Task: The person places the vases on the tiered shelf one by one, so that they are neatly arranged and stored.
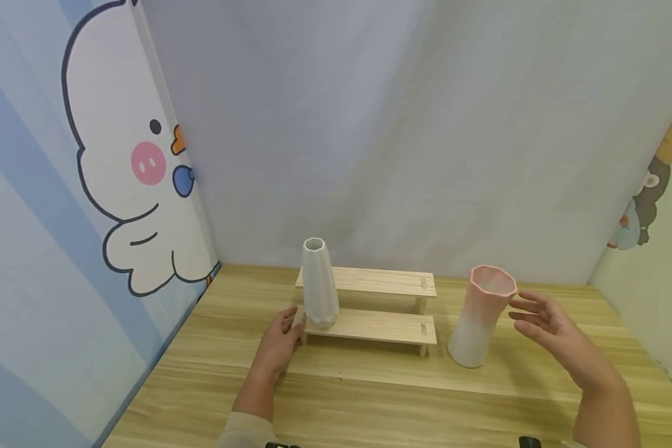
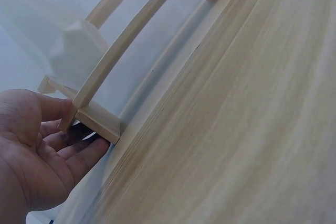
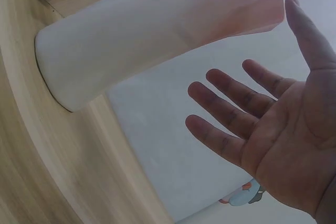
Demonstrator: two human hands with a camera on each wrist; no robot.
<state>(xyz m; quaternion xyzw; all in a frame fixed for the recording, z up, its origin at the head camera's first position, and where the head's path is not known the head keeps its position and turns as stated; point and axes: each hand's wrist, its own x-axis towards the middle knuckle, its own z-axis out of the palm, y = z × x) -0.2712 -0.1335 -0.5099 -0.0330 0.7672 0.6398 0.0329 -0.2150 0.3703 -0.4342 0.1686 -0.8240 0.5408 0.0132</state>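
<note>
A two-tier wooden stand (image 1: 378, 325) is on the table, and a white ribbed vase (image 1: 320, 286) stands upright at the left end of its lower board. My left hand (image 1: 278, 342) grips that same end, thumb against the board and fingers behind the end leg (image 2: 100, 120), which hides part of them. To the right of the stand, a vase with a pink top and white base (image 1: 480, 317) stands upright on the table. My right hand (image 1: 554, 330) is at its right side, palm turned toward it, with spread, fairly straight fingers (image 3: 223, 140) near the rim and nothing held.
The wood-grain table (image 1: 369, 398) runs back to a plain grey-white curtain (image 1: 397, 137). At the left is a fabric wall with a cartoon bird (image 1: 117, 112); a printed panel (image 1: 666, 267) bounds the right side.
</note>
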